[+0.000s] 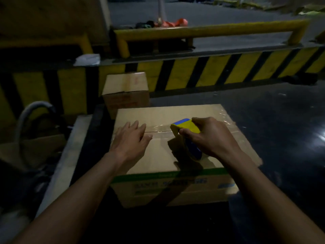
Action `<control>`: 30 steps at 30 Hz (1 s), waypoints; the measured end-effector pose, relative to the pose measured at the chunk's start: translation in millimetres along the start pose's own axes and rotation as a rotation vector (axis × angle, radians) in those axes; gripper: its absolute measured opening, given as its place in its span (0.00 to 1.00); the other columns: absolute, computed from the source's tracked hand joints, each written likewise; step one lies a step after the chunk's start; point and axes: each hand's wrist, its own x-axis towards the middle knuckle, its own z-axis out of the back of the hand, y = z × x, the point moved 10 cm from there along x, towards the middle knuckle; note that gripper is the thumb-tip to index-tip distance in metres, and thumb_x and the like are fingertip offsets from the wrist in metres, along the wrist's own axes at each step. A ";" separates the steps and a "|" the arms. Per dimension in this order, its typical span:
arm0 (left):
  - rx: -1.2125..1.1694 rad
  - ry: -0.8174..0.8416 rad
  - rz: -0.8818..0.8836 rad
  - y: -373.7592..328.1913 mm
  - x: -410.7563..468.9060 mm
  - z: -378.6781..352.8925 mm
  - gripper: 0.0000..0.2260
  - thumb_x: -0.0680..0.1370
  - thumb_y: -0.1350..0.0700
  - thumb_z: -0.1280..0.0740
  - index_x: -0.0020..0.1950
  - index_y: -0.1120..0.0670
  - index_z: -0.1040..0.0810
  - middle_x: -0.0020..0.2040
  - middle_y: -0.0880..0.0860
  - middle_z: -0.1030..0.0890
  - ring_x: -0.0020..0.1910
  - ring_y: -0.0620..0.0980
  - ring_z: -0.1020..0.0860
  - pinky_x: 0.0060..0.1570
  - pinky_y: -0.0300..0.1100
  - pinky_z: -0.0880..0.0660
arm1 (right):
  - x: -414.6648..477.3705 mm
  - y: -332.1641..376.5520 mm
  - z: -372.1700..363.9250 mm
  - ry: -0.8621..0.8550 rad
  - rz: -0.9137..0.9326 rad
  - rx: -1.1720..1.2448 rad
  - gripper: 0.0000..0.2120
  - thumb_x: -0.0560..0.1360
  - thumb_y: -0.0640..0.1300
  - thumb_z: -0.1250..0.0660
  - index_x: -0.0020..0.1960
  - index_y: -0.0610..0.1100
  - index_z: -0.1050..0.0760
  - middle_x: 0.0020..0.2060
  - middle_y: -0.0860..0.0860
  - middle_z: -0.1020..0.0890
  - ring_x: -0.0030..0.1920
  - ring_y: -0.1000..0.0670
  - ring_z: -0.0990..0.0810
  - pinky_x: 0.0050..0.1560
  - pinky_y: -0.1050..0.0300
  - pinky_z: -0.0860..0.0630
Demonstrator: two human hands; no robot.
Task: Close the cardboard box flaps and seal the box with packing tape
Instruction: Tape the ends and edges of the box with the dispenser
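A large cardboard box [168,113] with green print on its front face stands in front of me, its top flaps folded down. Clear packing tape [158,128] runs along the middle seam between my hands. My right hand [209,138] grips a yellow and blue tape dispenser [184,126] that rests on the box top over the seam, right of centre. My left hand [131,140] lies flat on the left part of the top, fingers spread, fingertips at the seam.
A smaller closed cardboard box [125,90] stands just behind the big one. A yellow and black striped kerb [211,71] with a yellow rail [202,30] runs across the back. Dark glossy floor [281,129] lies to the right; a grey hose [29,111] curves at the left.
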 end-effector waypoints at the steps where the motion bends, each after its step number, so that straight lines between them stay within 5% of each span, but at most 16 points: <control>1: -0.017 0.015 0.059 12.3 -6.7 -1.7 0.30 0.81 0.34 0.53 0.80 0.44 0.40 0.81 0.53 0.42 0.80 0.59 0.48 0.76 0.63 0.48 | 3.7 3.6 -4.8 -0.001 0.015 -0.015 0.34 0.73 0.65 0.34 0.71 0.46 0.28 0.62 0.45 0.19 0.58 0.46 0.21 0.53 0.49 0.22; 3: -0.061 0.044 0.182 28.5 -17.6 -3.8 0.31 0.79 0.29 0.54 0.81 0.38 0.47 0.83 0.52 0.52 0.81 0.59 0.56 0.74 0.66 0.56 | 9.3 7.0 -9.4 -0.009 0.034 -0.041 0.34 0.73 0.66 0.34 0.71 0.46 0.28 0.60 0.45 0.18 0.57 0.45 0.20 0.52 0.49 0.21; 5: -0.093 0.063 0.257 30.7 -25.3 -4.5 0.32 0.77 0.27 0.53 0.80 0.35 0.50 0.83 0.51 0.57 0.80 0.60 0.58 0.73 0.68 0.52 | 12.6 6.9 -12.0 0.010 0.048 -0.055 0.35 0.73 0.67 0.35 0.71 0.46 0.28 0.60 0.46 0.18 0.56 0.45 0.20 0.51 0.48 0.21; 8: -0.077 0.076 0.304 25.4 -27.1 -3.6 0.32 0.78 0.28 0.51 0.80 0.34 0.50 0.83 0.51 0.57 0.80 0.62 0.55 0.71 0.66 0.44 | 14.1 7.2 -13.1 0.023 0.099 -0.073 0.33 0.74 0.66 0.35 0.71 0.47 0.28 0.58 0.45 0.17 0.54 0.44 0.20 0.50 0.48 0.21; 17: -0.050 0.115 0.427 24.6 -39.9 2.8 0.32 0.77 0.28 0.47 0.79 0.33 0.47 0.83 0.48 0.57 0.79 0.65 0.51 0.72 0.66 0.41 | 31.1 8.9 -17.7 0.073 0.228 -0.079 0.34 0.73 0.68 0.37 0.72 0.49 0.29 0.59 0.46 0.17 0.54 0.44 0.19 0.50 0.49 0.20; 30: -0.115 0.249 0.385 29.7 -31.3 4.3 0.31 0.80 0.34 0.42 0.80 0.36 0.48 0.83 0.53 0.59 0.77 0.69 0.47 0.71 0.68 0.40 | 55.8 30.0 -28.5 0.095 0.138 -0.136 0.32 0.75 0.64 0.35 0.73 0.48 0.30 0.65 0.47 0.21 0.61 0.45 0.22 0.51 0.54 0.26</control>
